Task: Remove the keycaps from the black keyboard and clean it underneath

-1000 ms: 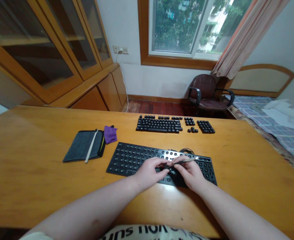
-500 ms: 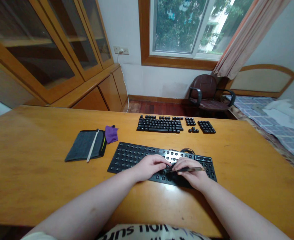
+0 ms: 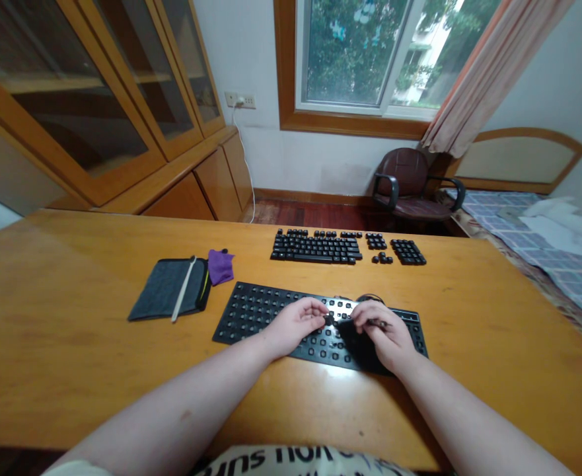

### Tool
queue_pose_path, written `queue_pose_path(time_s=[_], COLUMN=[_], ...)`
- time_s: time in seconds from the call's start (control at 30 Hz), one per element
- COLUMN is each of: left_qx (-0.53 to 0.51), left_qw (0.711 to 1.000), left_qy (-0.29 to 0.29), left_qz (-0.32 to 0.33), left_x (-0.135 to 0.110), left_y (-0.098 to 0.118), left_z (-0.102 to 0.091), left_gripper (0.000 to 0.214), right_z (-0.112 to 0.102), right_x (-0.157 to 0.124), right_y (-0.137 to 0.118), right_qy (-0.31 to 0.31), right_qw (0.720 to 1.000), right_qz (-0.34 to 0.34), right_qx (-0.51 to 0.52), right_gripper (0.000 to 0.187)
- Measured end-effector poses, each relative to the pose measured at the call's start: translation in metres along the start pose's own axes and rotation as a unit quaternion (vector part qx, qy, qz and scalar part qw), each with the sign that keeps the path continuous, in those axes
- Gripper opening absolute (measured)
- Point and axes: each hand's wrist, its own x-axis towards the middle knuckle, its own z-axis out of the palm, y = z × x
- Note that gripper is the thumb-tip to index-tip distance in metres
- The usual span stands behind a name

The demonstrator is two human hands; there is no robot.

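Note:
A black keyboard base (image 3: 251, 314), its keycaps off and its rows of switches bare, lies slightly askew on the desk in front of me. Over its middle my left hand (image 3: 298, 325) is closed, thumb and fingertips pinching a small black piece (image 3: 329, 320) too small to identify. To its right, my right hand (image 3: 384, 334) is curled round a slim dark tool (image 3: 378, 323), mostly hidden by the fingers. A dark shadow falls on the keys below this hand. Behind the base, loose black keycaps (image 3: 315, 248) are laid out in keyboard order.
On the left of the wooden desk (image 3: 72, 344) lies a dark grey zip pouch (image 3: 156, 291) with a pale stick (image 3: 184, 289) on it. A purple cloth (image 3: 220, 266) touches the pouch. A coiled black cable (image 3: 370, 299) sits behind the base. A chair (image 3: 407, 178) stands beyond the desk.
My right hand has drawn back a little to the right from my left hand, and the tool has turned in its fingers. The small black piece now shows at my left fingertips.

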Motion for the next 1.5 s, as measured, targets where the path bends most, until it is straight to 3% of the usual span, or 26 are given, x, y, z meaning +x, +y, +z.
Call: queue_pose_path(time_s=[0.23,0.4,0.5,0.6,0.7,0.8,0.87,1.1,1.5], left_qx=[0.027,0.065,0.067,0.057,0.053,0.053,0.050,0.041,0.039], left_qw=[1.000,0.998,0.997,0.997,0.998,0.998,0.998,0.999,0.999], left_qy=[-0.006,0.003,0.014,0.032,0.021,0.003,-0.002,0.003,-0.005], left_qz=[0.009,0.012,0.028,0.042,0.040,0.043,0.043,0.029,0.035], left_x=[-0.002,-0.003,-0.002,-0.002,-0.002,-0.003,-0.003,-0.002,-0.001], left_y=[-0.006,-0.009,-0.008,-0.007,-0.007,-0.008,-0.008,-0.007,-0.009], left_z=[0.004,0.007,0.008,0.008,0.006,0.005,0.005,0.004,0.003], left_gripper=[0.033,0.027,0.026,0.027,0.027,0.026,0.026,0.030,0.030], right_z=[0.005,0.014,0.007,-0.019,-0.051,-0.067,-0.065,-0.049,-0.045], right_x=[0.005,0.004,0.006,0.023,0.056,0.087,0.097,0.090,0.097], right_y=[-0.005,-0.003,-0.001,0.006,0.023,0.046,0.060,0.085,0.091], right_qy=[-0.112,-0.110,-0.102,-0.050,0.033,0.004,-0.033,-0.049,-0.038], right_qw=[0.979,0.967,0.951,0.928,0.893,0.832,0.814,0.818,0.817], right_qz=[-0.092,-0.120,-0.127,-0.070,0.055,0.210,0.262,0.263,0.276], right_qx=[-0.146,-0.198,-0.263,-0.362,-0.446,-0.513,-0.517,-0.510,-0.505], right_gripper=[0.029,0.018,0.018,0.021,0.019,0.020,0.021,0.025,0.021])
